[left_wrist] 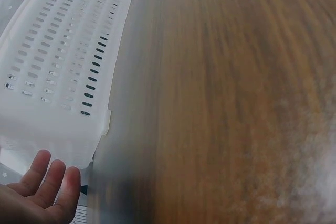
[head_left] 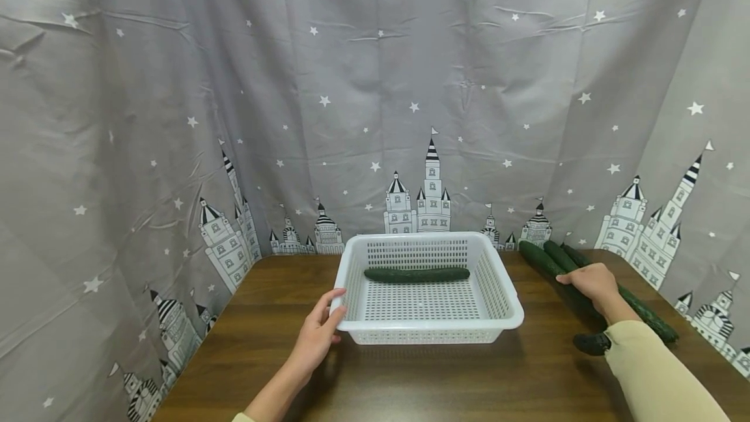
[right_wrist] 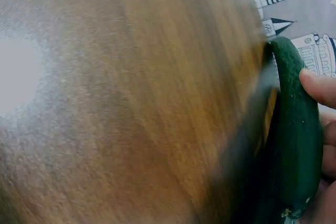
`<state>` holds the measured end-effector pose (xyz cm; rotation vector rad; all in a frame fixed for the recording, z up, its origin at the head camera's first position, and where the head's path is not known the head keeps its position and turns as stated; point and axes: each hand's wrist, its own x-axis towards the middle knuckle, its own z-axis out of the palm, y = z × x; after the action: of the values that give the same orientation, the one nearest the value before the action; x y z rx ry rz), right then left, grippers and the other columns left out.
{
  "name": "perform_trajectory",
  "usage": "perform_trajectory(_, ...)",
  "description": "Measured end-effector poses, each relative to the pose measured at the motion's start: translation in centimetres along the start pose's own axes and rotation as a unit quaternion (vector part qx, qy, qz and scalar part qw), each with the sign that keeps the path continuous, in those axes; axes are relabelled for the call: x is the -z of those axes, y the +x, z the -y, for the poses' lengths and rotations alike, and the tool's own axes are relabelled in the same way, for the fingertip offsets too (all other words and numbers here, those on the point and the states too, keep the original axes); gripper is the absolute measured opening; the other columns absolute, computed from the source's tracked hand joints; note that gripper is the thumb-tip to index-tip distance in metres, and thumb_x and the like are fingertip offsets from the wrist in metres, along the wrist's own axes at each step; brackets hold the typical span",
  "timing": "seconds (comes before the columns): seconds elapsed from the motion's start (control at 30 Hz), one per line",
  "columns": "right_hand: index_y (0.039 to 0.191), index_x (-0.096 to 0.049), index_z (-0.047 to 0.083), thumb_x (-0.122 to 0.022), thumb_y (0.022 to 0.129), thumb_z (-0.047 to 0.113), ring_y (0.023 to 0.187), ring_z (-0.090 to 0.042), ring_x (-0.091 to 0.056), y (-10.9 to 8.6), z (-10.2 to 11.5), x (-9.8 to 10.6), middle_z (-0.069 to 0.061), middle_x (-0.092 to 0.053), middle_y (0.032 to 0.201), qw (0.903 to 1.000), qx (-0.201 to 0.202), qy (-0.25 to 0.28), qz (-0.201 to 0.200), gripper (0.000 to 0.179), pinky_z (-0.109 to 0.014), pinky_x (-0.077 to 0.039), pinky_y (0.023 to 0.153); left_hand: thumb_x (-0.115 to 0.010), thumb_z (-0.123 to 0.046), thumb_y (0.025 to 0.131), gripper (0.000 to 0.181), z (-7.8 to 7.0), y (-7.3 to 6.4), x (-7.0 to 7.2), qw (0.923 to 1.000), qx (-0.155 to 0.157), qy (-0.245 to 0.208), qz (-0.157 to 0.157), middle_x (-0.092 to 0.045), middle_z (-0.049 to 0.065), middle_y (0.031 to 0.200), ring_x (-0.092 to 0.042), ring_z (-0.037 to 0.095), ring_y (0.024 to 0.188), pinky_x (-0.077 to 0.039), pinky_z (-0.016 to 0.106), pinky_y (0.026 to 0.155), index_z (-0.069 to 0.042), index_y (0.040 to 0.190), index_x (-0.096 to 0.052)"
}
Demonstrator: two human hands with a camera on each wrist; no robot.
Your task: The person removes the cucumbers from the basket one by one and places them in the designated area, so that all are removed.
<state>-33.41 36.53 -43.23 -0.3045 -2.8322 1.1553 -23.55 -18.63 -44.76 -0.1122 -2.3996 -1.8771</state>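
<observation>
A white slotted plastic basket (head_left: 428,324) stands on the table, with one long green cucumber (head_left: 417,275) lying across its floor near the back wall. My left hand (head_left: 316,331) holds the basket at its front left corner, thumb and forefinger at the rim; in the left wrist view, other fingers (left_wrist: 65,195) curve beside that corner. Over at the right, my right hand (head_left: 594,288) grips a cucumber (right_wrist: 299,140), its thumb laid along the side. Two more cucumbers lie close by, one of them (head_left: 650,318) running out past the wrist, partly hidden by the hand and sleeve.
A brown wooden table (head_left: 422,383) bears everything. Behind it and on both sides hangs a grey curtain (head_left: 375,83) printed with stars and castles, reaching down to the table's edges. A small black object (head_left: 592,344) sits at the right sleeve's cuff.
</observation>
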Motion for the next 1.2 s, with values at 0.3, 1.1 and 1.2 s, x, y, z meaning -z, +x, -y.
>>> perform_trajectory(0.3, 0.059, -0.056, 0.012, -0.07, 0.087, 0.031, 0.073, -0.038, -0.059, -0.2, 0.4, -0.8, -0.02, -0.062, 0.079, 0.9962, -0.005, -0.087, 0.007, 0.037, -0.044, -0.05, 0.058, -0.056, -0.026, 0.104, 0.041, -0.1, 0.0, 0.0, 1.0, 0.005, -0.002, -0.003, -0.063, 0.021, 0.122, -0.061, 0.02, 0.095, -0.051, 0.039, 0.075, -0.02, 0.144, -0.049)
perform_trajectory(1.1, 0.103, -0.076, -0.003, -0.071, 0.085, 0.034, 0.098, -0.056, -0.059, -0.1, 1.3, -0.6, -0.04, -0.058, 0.122, 0.9935, 0.002, -0.113, -0.009, 0.042, -0.051, -0.052, 0.063, -0.055, -0.028, 0.105, 0.04, 0.1, 0.0, 0.0, 0.9999, 0.007, 0.006, -0.005, -0.063, 0.021, 0.123, -0.061, 0.02, 0.095, -0.051, 0.038, 0.075, -0.021, 0.144, -0.049)
perform_trajectory(1.2, 0.117, -0.071, -0.002, -0.068, 0.088, 0.035, 0.101, -0.057, -0.059, 0.1, 2.1, -0.2, -0.041, -0.055, 0.127, 0.992, 0.006, -0.125, -0.019, 0.048, -0.051, -0.052, 0.062, -0.055, -0.028, 0.104, 0.041, 0.0, 0.0, -0.1, 1.0, 0.008, 0.004, -0.004, -0.063, 0.02, 0.122, -0.061, 0.02, 0.095, -0.05, 0.038, 0.075, -0.021, 0.144, -0.049)
